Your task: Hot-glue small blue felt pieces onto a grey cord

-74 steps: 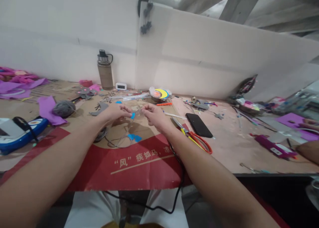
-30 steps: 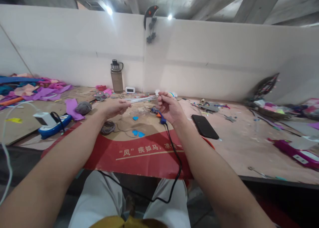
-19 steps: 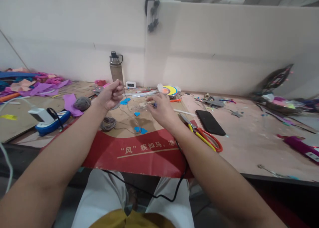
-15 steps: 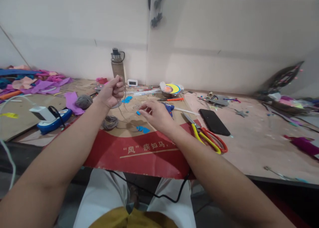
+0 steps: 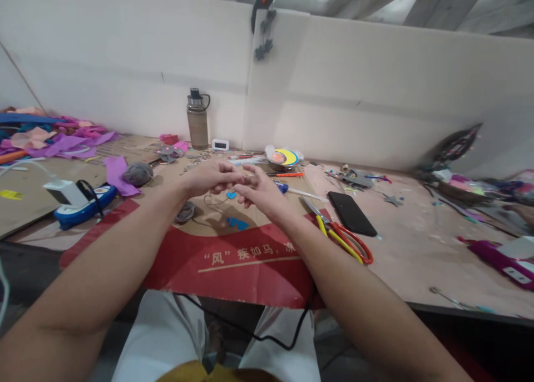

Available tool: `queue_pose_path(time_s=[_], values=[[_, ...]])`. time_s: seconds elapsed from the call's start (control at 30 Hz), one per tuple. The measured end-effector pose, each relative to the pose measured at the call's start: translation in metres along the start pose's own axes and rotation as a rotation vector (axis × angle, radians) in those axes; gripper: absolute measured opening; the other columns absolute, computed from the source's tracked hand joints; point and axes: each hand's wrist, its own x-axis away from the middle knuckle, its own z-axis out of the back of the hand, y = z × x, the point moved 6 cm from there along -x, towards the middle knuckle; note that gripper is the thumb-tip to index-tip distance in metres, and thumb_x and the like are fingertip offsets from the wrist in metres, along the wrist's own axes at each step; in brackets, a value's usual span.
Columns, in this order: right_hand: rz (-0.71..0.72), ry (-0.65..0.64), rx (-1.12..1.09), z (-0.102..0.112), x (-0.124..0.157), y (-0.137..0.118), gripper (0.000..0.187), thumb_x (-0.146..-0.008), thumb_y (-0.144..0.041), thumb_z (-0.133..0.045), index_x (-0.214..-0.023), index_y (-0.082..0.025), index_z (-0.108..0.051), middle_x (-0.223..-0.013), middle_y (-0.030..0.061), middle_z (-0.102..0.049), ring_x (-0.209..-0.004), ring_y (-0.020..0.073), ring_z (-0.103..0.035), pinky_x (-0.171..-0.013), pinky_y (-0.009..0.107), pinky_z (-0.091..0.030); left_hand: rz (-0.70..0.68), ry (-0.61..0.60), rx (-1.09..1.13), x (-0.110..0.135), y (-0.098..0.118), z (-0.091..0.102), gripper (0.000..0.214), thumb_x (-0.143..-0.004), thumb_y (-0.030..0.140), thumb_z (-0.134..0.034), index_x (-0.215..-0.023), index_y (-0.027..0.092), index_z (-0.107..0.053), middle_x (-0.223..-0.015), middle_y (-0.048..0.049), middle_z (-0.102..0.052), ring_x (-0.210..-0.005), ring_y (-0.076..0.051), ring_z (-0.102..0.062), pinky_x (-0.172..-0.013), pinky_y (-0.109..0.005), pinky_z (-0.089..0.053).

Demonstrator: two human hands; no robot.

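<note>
My left hand [image 5: 213, 177] is closed in a pinch, and a strand of grey yarn [image 5: 212, 201] hangs below it. Its fingertips meet those of my right hand [image 5: 262, 192], whose thumb and fingers are drawn together; what lies between them is too small to make out. Under the hands, a small blue piece [image 5: 231, 195] shows close to the strand. More blue cut pieces [image 5: 237, 223] lie nearer me on the brown and red cardboard [image 5: 175, 259]. Beside my left wrist sits a loose coil of grey yarn [image 5: 184, 212].
Scissors with red and yellow handles [image 5: 342, 238] and a black phone [image 5: 351, 213] lie to the right. A blue glue gun [image 5: 282, 187] is partly hidden behind my right hand. A grey yarn ball [image 5: 138, 173], blue power strip [image 5: 85, 207] and bottle [image 5: 197, 123] stand left.
My left hand has come down and to the right from its raised position with the yarn. Both hands now meet at the fingertips. The camera has tilted up slightly.
</note>
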Motion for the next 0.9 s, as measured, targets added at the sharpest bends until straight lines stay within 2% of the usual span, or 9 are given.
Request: queue_pose_path(time_s=[0.07, 0.13, 0.3, 0.43, 0.53, 0.6, 0.67, 0.8, 0.9], values=[[-0.083, -0.031, -0.012, 0.001, -0.001, 0.006, 0.027, -0.083, -0.022, -0.059, -0.109, -0.018, -0.057, -0.072, -0.0008, -0.063, -0.049, 0.007, -0.051, -0.045, 0.02, -0.041, 0.017, 0.084, 0.02, -0.001, -0.003, 0.013, 0.019, -0.078, 0.034, -0.068, -0.077, 0.015, -0.067, -0.051, 0.0046, -0.037, -0.041, -0.005, -0.026, -0.04, -0.021, -0.015], [-0.106, -0.013, 0.002, 0.007, -0.002, 0.007, 0.008, -0.085, -0.019, -0.056, -0.087, -0.016, -0.062, -0.061, -0.0035, -0.057, -0.045, 0.0046, -0.046, -0.043, 0.017, -0.037, 0.01, 0.228, 0.02, -0.001, -0.007, 0.035, 0.019, -0.077, 0.033, -0.068, -0.078, 0.014, -0.067, -0.049, 0.0064, -0.033, -0.041, -0.005, -0.022, -0.04, -0.022, -0.012], [-0.101, 0.065, -0.04, 0.027, -0.002, -0.002, 0.013, -0.085, -0.019, -0.055, -0.077, -0.017, -0.064, -0.06, -0.0041, -0.055, -0.044, 0.0038, -0.045, -0.042, 0.017, -0.034, 0.026, 0.418, -0.088, -0.001, -0.024, 0.076, 0.022, -0.079, 0.037, -0.064, -0.076, 0.015, -0.066, -0.047, 0.0072, -0.029, -0.04, -0.006, -0.021, -0.041, -0.023, -0.012], [-0.09, 0.136, 0.069, 0.038, -0.004, -0.004, 0.014, -0.084, -0.021, -0.056, -0.07, -0.019, -0.058, -0.055, -0.0053, -0.052, -0.044, 0.0063, -0.045, -0.044, 0.02, -0.033, 0.119, 0.439, -0.417, -0.002, -0.035, 0.084, 0.019, -0.072, 0.036, -0.068, -0.069, 0.017, -0.069, -0.044, 0.0042, -0.04, -0.041, -0.009, -0.031, -0.042, -0.024, -0.019], [-0.015, 0.162, 0.234, 0.042, -0.006, -0.004, 0.016, -0.083, -0.023, -0.057, -0.067, -0.019, -0.055, -0.053, -0.0064, -0.048, -0.048, 0.0081, -0.044, -0.049, 0.022, -0.033, 0.118, 0.419, -0.592, -0.004, -0.029, 0.073, 0.014, -0.065, 0.031, -0.074, -0.07, 0.018, -0.073, -0.06, -0.0032, -0.064, -0.057, -0.016, -0.054, -0.052, -0.025, -0.036], [0.076, 0.172, 0.368, 0.042, -0.007, -0.006, 0.018, -0.082, -0.024, -0.058, -0.066, -0.018, -0.056, -0.055, -0.0059, -0.048, -0.053, 0.009, -0.044, -0.054, 0.024, -0.033, -0.077, 0.5, -0.6, -0.004, -0.008, 0.057, 0.019, -0.069, 0.03, -0.071, -0.084, 0.019, -0.076, -0.09, -0.0074, -0.073, -0.084, -0.021, -0.062, -0.067, -0.026, -0.043], [0.162, 0.176, 0.472, 0.04, -0.006, -0.009, 0.017, -0.082, -0.024, -0.057, -0.067, -0.017, -0.059, -0.059, -0.0047, -0.051, -0.058, 0.0097, -0.045, -0.058, 0.024, -0.033, -0.218, 0.482, -0.439, -0.005, 0.007, 0.033, 0.029, -0.079, 0.035, -0.063, -0.1, 0.019, -0.074, -0.113, -0.0092, -0.07, -0.099, -0.022, -0.061, -0.074, -0.027, -0.045], [0.3, 0.144, 0.599, 0.033, -0.004, -0.015, 0.015, -0.084, -0.018, -0.053, -0.075, -0.016, -0.064, -0.067, -0.0013, -0.059, -0.064, 0.0115, -0.048, -0.064, 0.025, -0.035, -0.16, 0.202, 0.011, -0.013, 0.004, -0.018, 0.038, -0.083, 0.043, -0.059, -0.106, 0.015, -0.07, -0.108, -0.0125, -0.069, -0.086, -0.019, -0.062, -0.062, -0.026, -0.046], [0.353, 0.167, 0.669, 0.032, -0.003, -0.017, 0.016, -0.085, -0.017, -0.053, -0.077, -0.016, -0.067, -0.072, 0.0016, -0.063, -0.066, 0.0127, -0.05, -0.066, 0.026, -0.036, -0.138, 0.114, 0.018, -0.015, -0.003, -0.03, 0.039, -0.083, 0.047, -0.059, -0.1, 0.014, -0.07, -0.092, -0.0098, -0.068, -0.073, -0.015, -0.058, -0.058, -0.024, -0.043]])
